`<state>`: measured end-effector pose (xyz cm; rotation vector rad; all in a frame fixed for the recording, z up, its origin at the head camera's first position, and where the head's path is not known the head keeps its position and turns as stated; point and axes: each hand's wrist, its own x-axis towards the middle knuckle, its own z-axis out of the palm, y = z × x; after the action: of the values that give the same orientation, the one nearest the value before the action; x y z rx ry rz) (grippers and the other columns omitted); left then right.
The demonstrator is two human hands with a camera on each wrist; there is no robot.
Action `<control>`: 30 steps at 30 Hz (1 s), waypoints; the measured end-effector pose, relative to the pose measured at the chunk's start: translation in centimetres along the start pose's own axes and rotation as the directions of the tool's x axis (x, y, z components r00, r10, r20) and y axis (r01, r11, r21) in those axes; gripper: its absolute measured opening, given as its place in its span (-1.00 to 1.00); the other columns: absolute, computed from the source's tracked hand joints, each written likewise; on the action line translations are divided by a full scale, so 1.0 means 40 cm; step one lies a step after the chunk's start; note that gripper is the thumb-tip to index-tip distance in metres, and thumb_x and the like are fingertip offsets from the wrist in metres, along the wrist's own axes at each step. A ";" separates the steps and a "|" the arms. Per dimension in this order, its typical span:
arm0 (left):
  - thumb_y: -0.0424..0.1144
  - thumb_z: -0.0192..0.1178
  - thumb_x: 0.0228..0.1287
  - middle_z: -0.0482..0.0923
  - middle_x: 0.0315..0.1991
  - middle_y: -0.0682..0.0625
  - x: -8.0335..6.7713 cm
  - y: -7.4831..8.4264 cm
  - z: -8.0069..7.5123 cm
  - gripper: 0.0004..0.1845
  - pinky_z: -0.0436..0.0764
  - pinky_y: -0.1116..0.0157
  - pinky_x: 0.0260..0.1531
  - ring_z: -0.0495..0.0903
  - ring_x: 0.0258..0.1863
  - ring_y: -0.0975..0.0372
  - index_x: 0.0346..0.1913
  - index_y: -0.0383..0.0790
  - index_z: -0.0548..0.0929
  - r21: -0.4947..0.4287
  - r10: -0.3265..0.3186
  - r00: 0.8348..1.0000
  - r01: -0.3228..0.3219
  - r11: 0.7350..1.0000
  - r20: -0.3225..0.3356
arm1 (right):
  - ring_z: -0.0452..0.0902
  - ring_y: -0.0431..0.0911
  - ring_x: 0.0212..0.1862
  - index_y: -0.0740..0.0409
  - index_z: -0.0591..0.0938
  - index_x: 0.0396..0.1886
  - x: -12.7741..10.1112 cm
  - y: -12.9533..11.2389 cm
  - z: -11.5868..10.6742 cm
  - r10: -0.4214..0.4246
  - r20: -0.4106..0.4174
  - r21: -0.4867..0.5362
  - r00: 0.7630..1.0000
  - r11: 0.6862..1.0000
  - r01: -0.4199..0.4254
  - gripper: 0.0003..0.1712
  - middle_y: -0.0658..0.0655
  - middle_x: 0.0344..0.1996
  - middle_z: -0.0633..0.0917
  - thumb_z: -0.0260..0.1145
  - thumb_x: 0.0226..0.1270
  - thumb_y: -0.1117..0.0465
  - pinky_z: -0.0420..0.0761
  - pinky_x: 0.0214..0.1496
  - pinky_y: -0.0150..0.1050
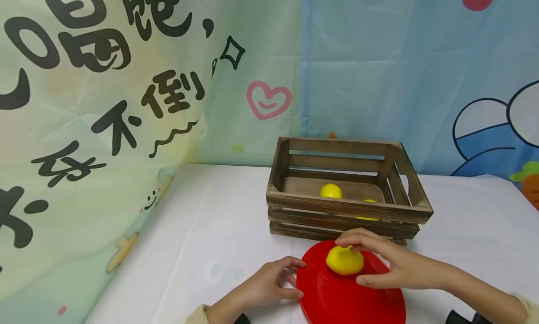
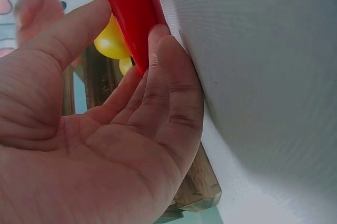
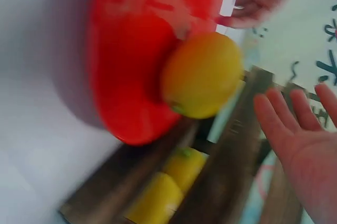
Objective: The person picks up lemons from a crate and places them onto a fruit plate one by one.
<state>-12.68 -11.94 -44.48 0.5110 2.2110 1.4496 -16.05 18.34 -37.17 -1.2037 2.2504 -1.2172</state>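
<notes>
A yellow lemon [image 1: 344,260] lies on the red plate [image 1: 349,300] in the head view. Just over the lemon is my right hand [image 1: 387,263], thumb spread away from the fingers. The right wrist view shows the same hand [image 3: 310,145] with fingers extended and a gap between it and the lemon [image 3: 202,75]. My left hand [image 1: 273,281] holds the plate's left rim. In the left wrist view the plate [image 2: 126,13] sits between the thumb and the fingers of my left hand [image 2: 121,124].
Right behind the plate stands a slatted wooden crate [image 1: 345,214] with yellow lemons [image 1: 331,191] inside. A white cloth [image 1: 210,230] covers the table. Printed fabric [image 1: 358,71] hangs behind the table, and another printed panel [image 1: 76,197] borders its left side.
</notes>
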 end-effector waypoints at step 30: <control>-0.37 0.39 0.13 0.59 -0.01 0.09 -0.006 0.005 -0.001 -0.49 0.57 0.48 -0.30 0.57 -0.27 0.47 0.16 -0.12 0.53 0.010 0.016 1.000 -0.016 1.000 -0.008 | 0.50 -0.14 0.15 0.32 0.36 0.33 0.084 -0.141 -0.210 -0.374 -0.016 -0.074 0.927 0.925 0.372 -0.18 0.11 0.29 0.41 0.29 -0.01 0.69 0.65 -0.06 -0.28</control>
<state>-12.49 -12.02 -44.25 0.5278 2.2256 1.4519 -20.16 18.59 -27.32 -1.7121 2.1629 -1.2991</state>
